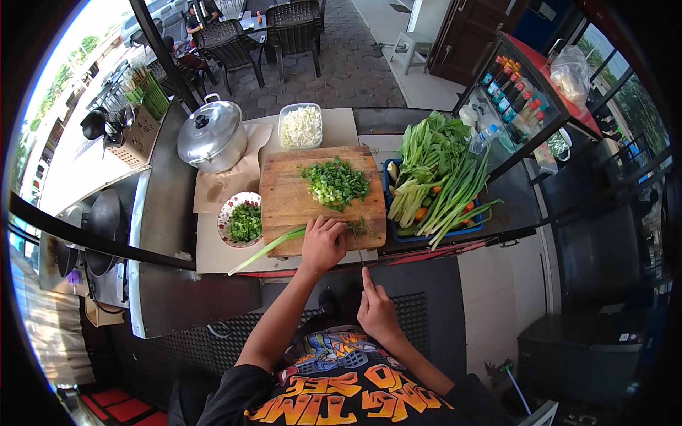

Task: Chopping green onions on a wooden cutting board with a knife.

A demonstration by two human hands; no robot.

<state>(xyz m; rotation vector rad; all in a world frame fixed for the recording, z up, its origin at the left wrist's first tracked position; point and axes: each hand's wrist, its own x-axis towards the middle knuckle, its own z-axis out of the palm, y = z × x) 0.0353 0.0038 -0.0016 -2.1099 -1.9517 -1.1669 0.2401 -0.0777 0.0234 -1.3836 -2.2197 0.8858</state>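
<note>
My left hand (324, 242) presses spring onion stalks (274, 247) against the front of a wooden cutting board (282, 183). Their pale ends stick out past the board's left front corner. In my right hand (377, 308) is a knife, its handle mostly hidden by my fingers. The knife blade (358, 246) lies just right of my left fingertips, beside a few cut green bits (362, 226). Farther back on the board rests a pile of chopped spring onion (338, 183). A flower-patterned bowl (224, 222) left of the board holds chopped greens (245, 221).
Behind the board stands a plastic tub (282, 142) of shredded cabbage (301, 127). A lidded metal pot (213, 136) is at the back left. To the right, a blue tray (469, 228) carries leafy greens (431, 149) and whole spring onions (461, 197). Sauce bottles (509, 96) fill a glass case.
</note>
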